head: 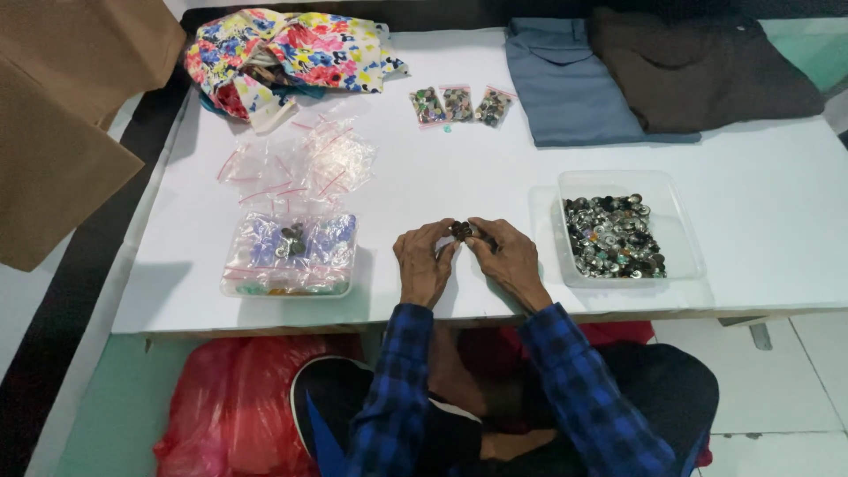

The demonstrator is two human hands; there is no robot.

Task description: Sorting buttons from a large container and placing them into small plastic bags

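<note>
Pinching a small cluster of dark buttons (461, 230) between left hand (424, 262) and right hand (506, 256) over the white table (442, 168). Lying at three o'clock, a clear tray of buttons (614, 237); at nine o'clock, a tray of small bags (290, 254).

A low white surface (777, 203) fills most of the view, evenly lit and without strong shadows. The floor around it is pale green (115, 415) on the left and white tile (795, 389) on the right — a dark strip (53, 353) runs along the left side. Brown cardboard (53, 115) leans at the left edge.
</note>
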